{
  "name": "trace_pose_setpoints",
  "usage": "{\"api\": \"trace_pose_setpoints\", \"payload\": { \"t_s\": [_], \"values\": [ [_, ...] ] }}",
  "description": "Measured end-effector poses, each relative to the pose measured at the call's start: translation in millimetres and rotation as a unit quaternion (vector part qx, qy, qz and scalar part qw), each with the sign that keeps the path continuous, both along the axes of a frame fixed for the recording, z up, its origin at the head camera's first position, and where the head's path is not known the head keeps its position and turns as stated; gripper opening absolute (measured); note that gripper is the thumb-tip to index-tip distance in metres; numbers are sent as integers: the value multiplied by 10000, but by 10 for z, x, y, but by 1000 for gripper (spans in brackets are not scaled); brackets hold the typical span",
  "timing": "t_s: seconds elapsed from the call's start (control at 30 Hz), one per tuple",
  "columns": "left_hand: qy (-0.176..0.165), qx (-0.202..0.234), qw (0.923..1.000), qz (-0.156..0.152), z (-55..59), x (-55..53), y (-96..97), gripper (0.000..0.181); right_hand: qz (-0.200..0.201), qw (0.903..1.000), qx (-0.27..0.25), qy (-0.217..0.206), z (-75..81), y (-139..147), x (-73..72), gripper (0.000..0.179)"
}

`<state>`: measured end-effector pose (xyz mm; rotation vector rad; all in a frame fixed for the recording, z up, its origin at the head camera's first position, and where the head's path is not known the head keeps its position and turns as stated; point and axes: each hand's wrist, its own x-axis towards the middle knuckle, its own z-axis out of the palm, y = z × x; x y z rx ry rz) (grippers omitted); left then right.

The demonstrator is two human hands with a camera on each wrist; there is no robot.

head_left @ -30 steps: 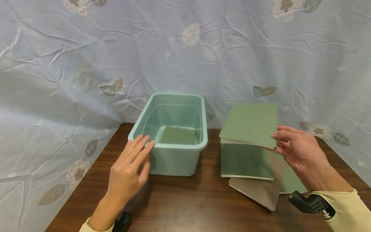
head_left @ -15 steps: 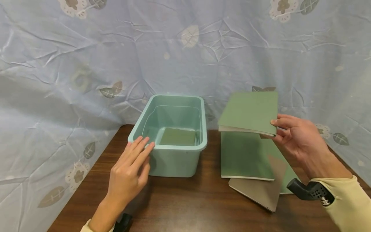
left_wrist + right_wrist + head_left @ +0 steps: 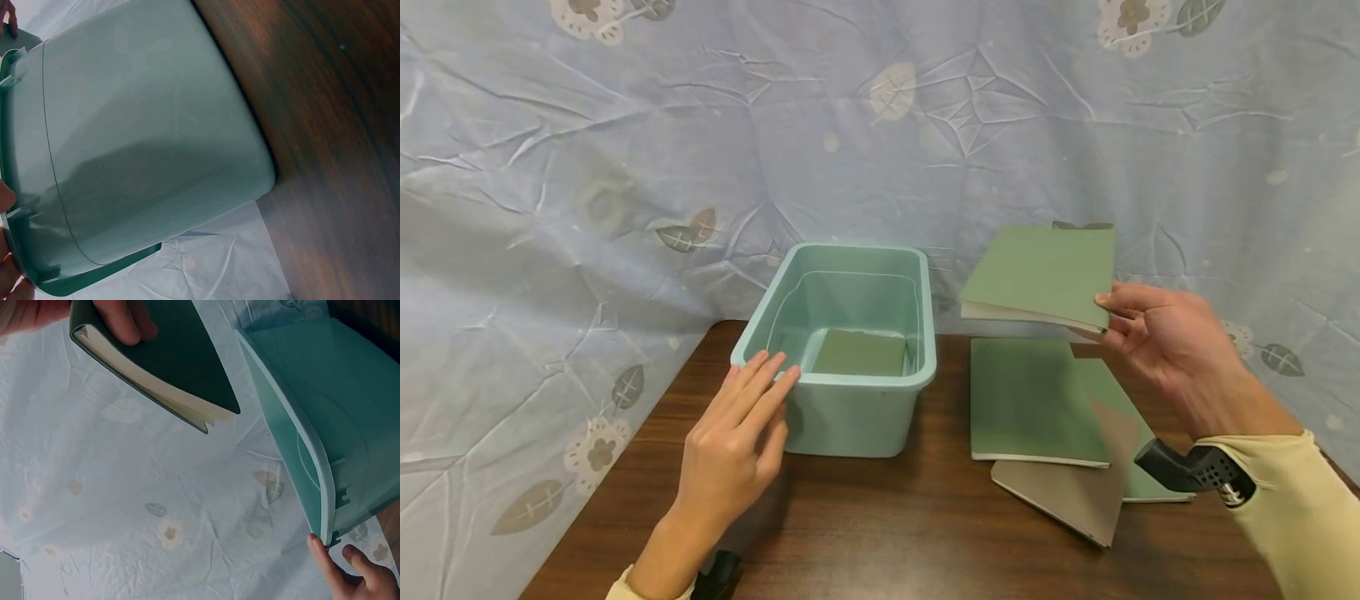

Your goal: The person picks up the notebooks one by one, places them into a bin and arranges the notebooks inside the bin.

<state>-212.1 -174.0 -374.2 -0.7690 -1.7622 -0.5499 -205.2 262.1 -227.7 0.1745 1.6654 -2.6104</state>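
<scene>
A green notebook (image 3: 1041, 271) is pinched at its right edge by my right hand (image 3: 1172, 346), thumb on top and fingers beneath. It is raised above the other notebooks, and in the right wrist view its cream pages (image 3: 144, 378) show along the edge. My left hand (image 3: 733, 437) touches the near left rim of a light teal plastic bin (image 3: 850, 417), its fingers straight over the edge. Inside the bin lies another green notebook (image 3: 861, 352). Most of the bin's outer side (image 3: 144, 137) fills the left wrist view.
Below the raised notebook, a dark green notebook (image 3: 1030, 400) overlaps a taupe notebook (image 3: 1075, 500) and a lighter green one (image 3: 1150, 475) on the brown wooden table (image 3: 880, 533). A pale floral cloth (image 3: 820, 125) hangs behind and at the sides.
My right hand has lifted the green notebook up and slightly left, off the notebooks below, so more of the dark green one shows. My left hand stays at the bin's rim.
</scene>
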Motion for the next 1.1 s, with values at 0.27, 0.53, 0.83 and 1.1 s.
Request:
{"api": "trace_pose_setpoints", "payload": {
  "t_s": [0.27, 0.53, 0.83, 1.1],
  "values": [
    [30, -10, 10000, -27, -2, -4, 3, 37, 123, 9994, -313, -39, -26, -88, -39, 89],
    [-13, -53, 10000, 1, -8, -6, -13, 39, 106, 9996, 268, 41, -11, -316, -92, 86],
    [12, -53, 10000, -15, -19, -9, -21, 40, 177, 9993, 226, 248, -56, -535, -184, 80],
    [13, 0, 10000, -40, -8, -9, -23, 39, 164, 9990, -197, 379, -86, -786, -285, 35]
  ]
}}
